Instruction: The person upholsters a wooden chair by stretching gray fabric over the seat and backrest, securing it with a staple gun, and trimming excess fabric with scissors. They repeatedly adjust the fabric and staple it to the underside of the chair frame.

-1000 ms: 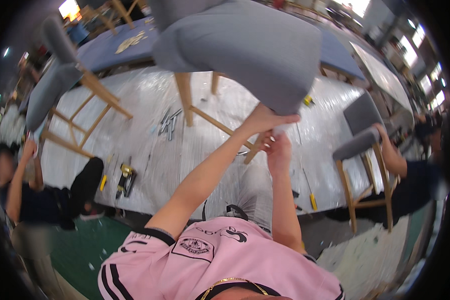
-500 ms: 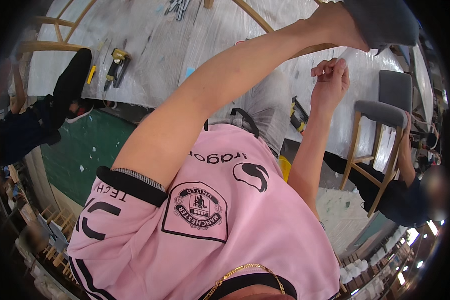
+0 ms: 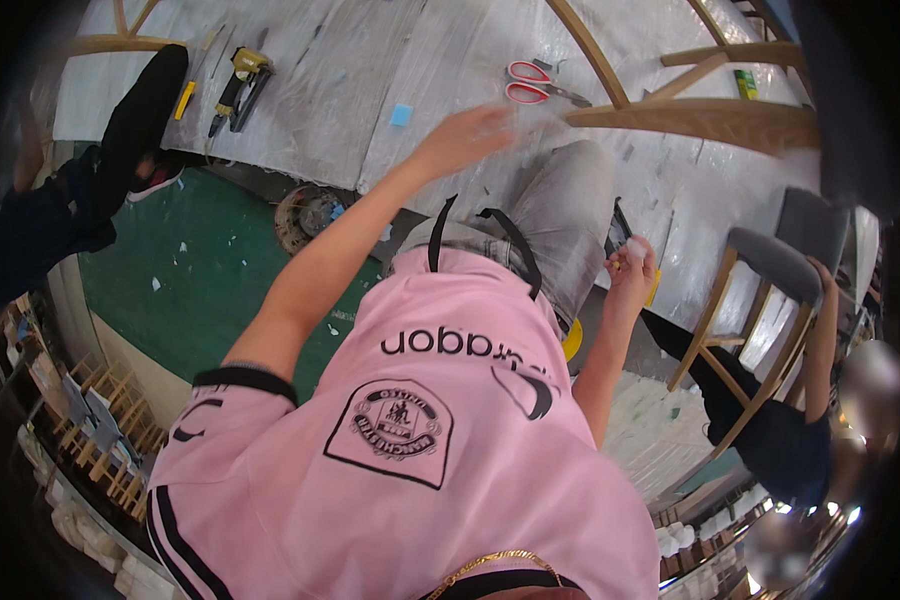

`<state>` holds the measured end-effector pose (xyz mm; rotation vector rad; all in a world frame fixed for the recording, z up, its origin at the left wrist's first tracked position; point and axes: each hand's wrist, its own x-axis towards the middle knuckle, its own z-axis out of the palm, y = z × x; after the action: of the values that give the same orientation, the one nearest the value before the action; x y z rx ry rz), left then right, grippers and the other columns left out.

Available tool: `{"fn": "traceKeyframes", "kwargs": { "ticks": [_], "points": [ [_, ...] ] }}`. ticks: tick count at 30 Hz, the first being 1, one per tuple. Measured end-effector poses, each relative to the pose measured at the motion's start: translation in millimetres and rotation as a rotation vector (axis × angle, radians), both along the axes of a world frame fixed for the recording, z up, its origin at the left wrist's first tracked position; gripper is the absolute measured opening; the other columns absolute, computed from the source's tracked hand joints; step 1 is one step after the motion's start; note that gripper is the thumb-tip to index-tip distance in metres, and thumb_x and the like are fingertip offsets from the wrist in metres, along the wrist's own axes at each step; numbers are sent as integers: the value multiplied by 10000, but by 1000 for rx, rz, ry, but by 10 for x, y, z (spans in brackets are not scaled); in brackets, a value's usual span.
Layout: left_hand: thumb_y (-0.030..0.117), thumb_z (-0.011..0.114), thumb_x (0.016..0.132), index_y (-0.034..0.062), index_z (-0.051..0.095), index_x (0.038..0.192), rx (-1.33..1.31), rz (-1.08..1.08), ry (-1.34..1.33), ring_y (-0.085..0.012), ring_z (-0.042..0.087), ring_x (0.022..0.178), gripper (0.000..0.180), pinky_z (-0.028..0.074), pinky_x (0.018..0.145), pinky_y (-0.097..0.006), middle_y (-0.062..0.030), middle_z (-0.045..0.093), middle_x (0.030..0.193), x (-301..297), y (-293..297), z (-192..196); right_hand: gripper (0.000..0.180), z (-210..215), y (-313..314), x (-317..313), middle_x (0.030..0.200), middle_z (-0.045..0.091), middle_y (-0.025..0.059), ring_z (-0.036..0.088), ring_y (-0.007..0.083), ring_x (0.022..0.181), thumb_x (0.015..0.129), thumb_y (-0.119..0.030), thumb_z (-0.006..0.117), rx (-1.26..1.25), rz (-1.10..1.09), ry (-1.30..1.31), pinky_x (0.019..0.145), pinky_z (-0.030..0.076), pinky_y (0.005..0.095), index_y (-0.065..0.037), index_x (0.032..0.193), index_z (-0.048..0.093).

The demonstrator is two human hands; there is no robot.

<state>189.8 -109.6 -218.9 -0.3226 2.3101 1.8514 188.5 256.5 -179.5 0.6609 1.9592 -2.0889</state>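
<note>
Change: the left hand point(image 3: 467, 137) has let go of the grey upholstered chair seat it gripped a second ago; the view has tilted down.
Left hand: spread wide, blurred, holding nothing, near the red-handled scissors point(image 3: 530, 86).
Wooden chair frame point(image 3: 705, 118): far right, on the plastic-sheeted floor point(image 3: 370, 60).
Right hand point(image 3: 632, 272): narrowly pinched on a small white scrap point(image 3: 632, 243).
Containers: none visible.

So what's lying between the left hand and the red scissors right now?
In the head view, only bare clear plastic sheeting shows between the blurred left hand and the red-handled scissors. A small blue block sits on the hand's other side.
</note>
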Motion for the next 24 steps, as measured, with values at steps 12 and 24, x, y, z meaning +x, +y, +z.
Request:
{"fn": "traceKeyframes", "kwargs": {
  "ticks": [12, 24],
  "points": [
    [335, 681, 917, 72, 747, 1165, -143, 648, -1195, -316, 710, 1081, 367, 535, 940, -396, -158, 746, 1155, 4925, -347, -1883, 282, -558, -1061, -892, 1052, 722, 59, 667, 115, 801, 1014, -153, 606, 314, 852, 116, 699, 533, 267, -44, 1259, 693],
    [270, 616, 1048, 0, 598, 1392, 743, 622, -222, -149, 674, 1022, 437, 525, 925, -286, -99, 724, 1178, 1687, 381, -965, 342, -1212, -2287, 507, 1109, 702, 117, 690, 271, 952, 862, -216, 772, 363, 1500, 252, 813, 539, 366, -89, 1166, 679]
  ]
}}
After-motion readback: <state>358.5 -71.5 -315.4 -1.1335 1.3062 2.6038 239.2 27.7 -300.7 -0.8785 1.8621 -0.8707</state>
